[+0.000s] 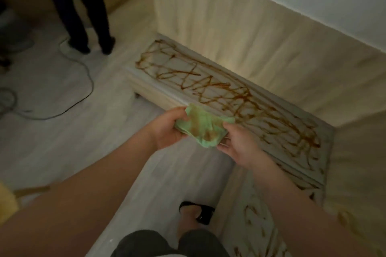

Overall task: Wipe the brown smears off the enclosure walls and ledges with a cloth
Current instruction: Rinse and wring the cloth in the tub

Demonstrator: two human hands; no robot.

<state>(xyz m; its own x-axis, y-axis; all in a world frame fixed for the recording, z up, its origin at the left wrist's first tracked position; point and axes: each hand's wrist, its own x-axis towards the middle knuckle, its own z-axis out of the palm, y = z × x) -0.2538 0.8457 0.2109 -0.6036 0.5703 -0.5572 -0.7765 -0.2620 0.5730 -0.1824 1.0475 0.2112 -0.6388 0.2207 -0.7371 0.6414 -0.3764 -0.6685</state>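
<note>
Cloth (200,127), stained, pinched by left hand (167,129), right hand (238,148)

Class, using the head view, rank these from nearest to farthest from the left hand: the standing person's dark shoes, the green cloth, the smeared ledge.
1. The green cloth: in the left hand's grip, shared with the right hand.
2. The smeared ledge: just beyond the hands, along the wall.
3. The dark shoes: far left, across the floor.
</note>
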